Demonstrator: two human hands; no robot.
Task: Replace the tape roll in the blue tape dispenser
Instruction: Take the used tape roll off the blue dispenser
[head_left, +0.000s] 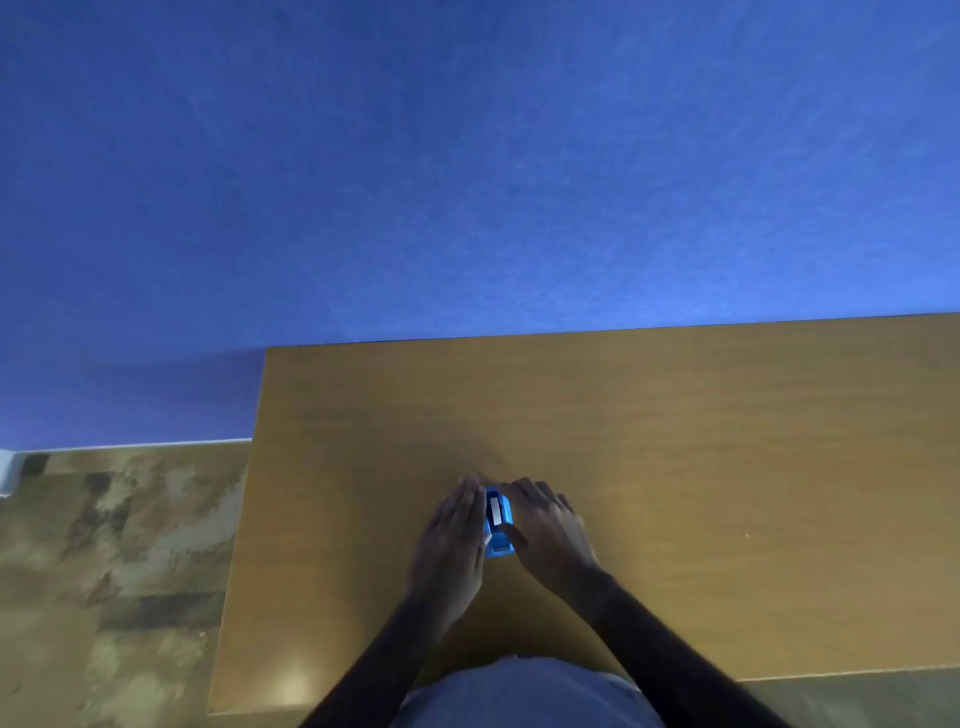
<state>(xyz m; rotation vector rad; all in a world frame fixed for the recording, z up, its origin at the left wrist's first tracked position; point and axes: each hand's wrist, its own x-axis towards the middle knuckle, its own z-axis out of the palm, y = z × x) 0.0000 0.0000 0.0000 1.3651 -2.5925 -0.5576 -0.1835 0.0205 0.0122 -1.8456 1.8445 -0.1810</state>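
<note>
Here, the left hand (453, 540) lies flat, fingers straight, pressed against the dispenser's (500, 521) left side. The dispenser sits between both hands on the table (701, 467). The right hand (546, 530) cups its right side, fingers relaxed. Bare tabletop spreads beyond both hands; the table's left edge lies well left of the left hand.

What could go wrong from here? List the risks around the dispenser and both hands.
1. The blue tape dispenser is small and squeezed between the left hand and right hand; it could slip sideways on the smooth wooden table.
2. Both hands cover its sides, so the tape roll is hard to see; fingers may fumble it.
</note>
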